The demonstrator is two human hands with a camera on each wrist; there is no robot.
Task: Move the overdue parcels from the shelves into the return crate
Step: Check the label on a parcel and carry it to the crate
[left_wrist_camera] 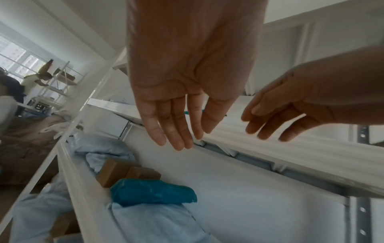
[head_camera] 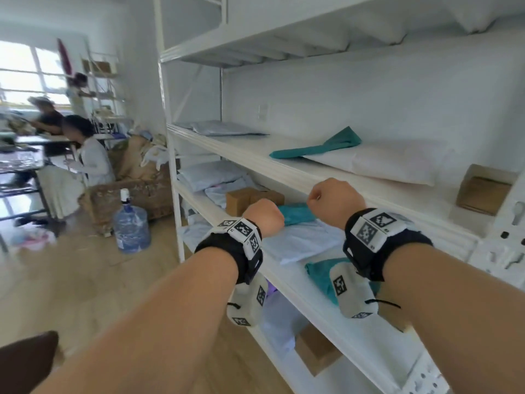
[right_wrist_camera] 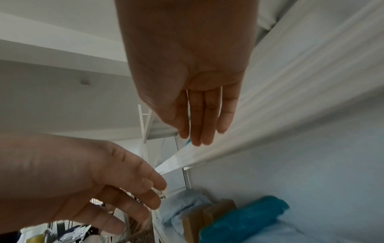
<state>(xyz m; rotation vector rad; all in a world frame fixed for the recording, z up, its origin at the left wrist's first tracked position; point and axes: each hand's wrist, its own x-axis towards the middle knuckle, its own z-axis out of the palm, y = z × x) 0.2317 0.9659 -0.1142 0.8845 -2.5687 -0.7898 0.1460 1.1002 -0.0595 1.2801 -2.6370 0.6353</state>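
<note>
Both hands are held empty in front of the white shelves [head_camera: 284, 172], fingers straight and relaxed: the left hand [left_wrist_camera: 182, 92] just below and left of the right hand [left_wrist_camera: 295, 105]. The teal parcel [head_camera: 295, 216] on the shelf below the hands is judged the likeliest pick; it lies just ahead of and between them, long axis along the shelf, with the left hand nearer. No return crate is seen.

left hand [head_camera: 264, 218]: fingers straight, empty | right hand [head_camera: 336, 199]: fingers relaxed, empty
</note>
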